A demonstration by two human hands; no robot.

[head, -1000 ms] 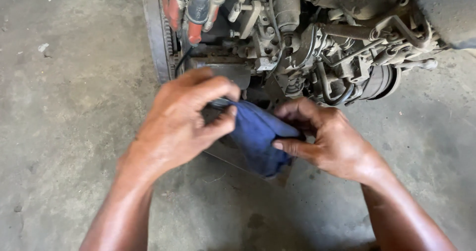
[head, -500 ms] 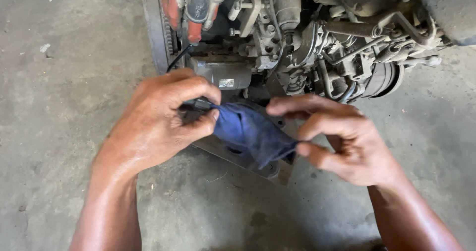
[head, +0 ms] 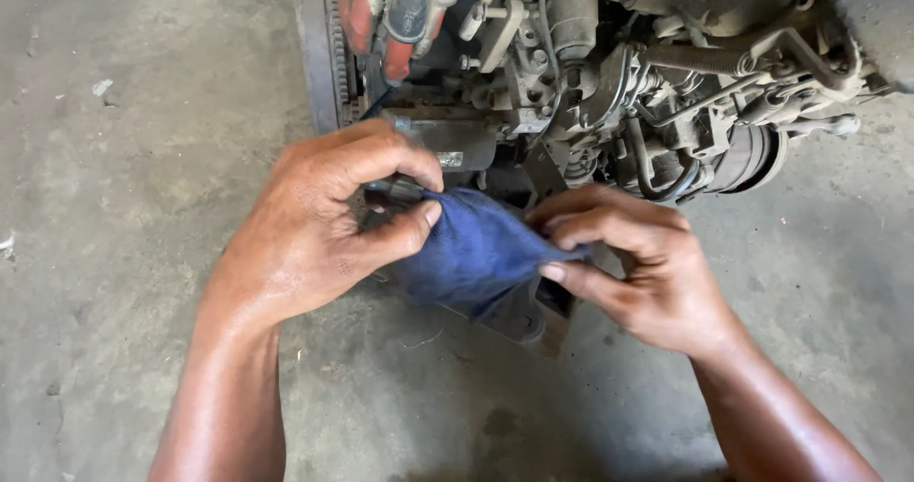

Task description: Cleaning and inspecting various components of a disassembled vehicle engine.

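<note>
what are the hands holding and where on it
A blue cloth, stretched between both: left hand pinches its left edge, right hand pinches its right end.

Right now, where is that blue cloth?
In the head view the blue cloth is at centre, pinched between the left hand and the right hand, just in front of the engine.

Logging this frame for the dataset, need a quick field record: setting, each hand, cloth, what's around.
setting: grey concrete floor, seen from above
left hand: pinches one end of the blue cloth between thumb and fingers
right hand: pinches the other end, thumb underneath
cloth state: stretched between both hands, sagging in the middle, held off the floor
behind the hands: grimy engine assembly on the floor, with hoses and brackets
left part of engine: red and dark capped parts beside a toothed ring
</note>
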